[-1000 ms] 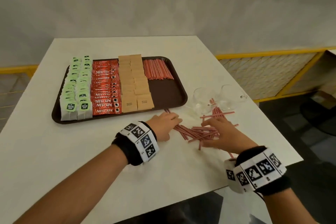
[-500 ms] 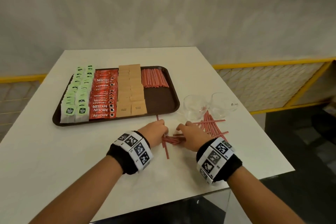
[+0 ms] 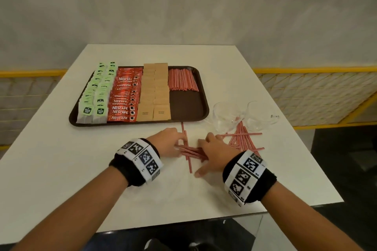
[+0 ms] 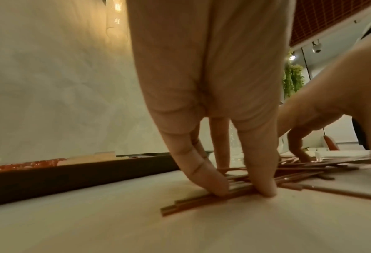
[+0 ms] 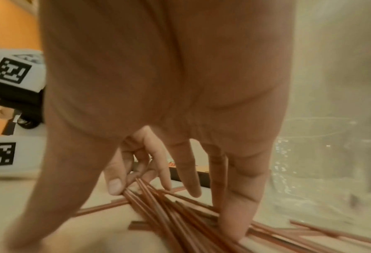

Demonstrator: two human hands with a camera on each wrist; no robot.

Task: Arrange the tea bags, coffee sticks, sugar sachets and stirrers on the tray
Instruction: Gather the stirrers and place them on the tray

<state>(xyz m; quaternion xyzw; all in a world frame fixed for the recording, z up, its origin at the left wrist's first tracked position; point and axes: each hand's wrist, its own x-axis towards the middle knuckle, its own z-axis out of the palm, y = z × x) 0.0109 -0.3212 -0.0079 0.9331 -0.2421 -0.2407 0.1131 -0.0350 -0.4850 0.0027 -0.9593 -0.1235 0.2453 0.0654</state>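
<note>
A white table is set against a pale plastered wall, with a yellow-framed mesh railing seen to either side of it. On the table a dark brown tray is laid out in columns — green-tagged tea bags, red coffee sticks, tan sugar sachets and, at its far right corner, a neat block of red stirrers. Two clear glass cups are stood just beside the tray's right edge.

A loose bunch of stirrers is lain on the bare table in front of the tray, between the two hands. The left hand is pressed onto the bunch's left end; from the left wrist view its fingertips are seen bent down onto the sticks, pinning them to the surface. The right hand is spread over the bunch's right end — its fingers are planted among the sticks with the thumb splayed apart on the table. More scattered stirrers are left fanned out behind the right hand, near the cups. Neither hand is closed around anything; the sticks are touched, not lifted.
</note>
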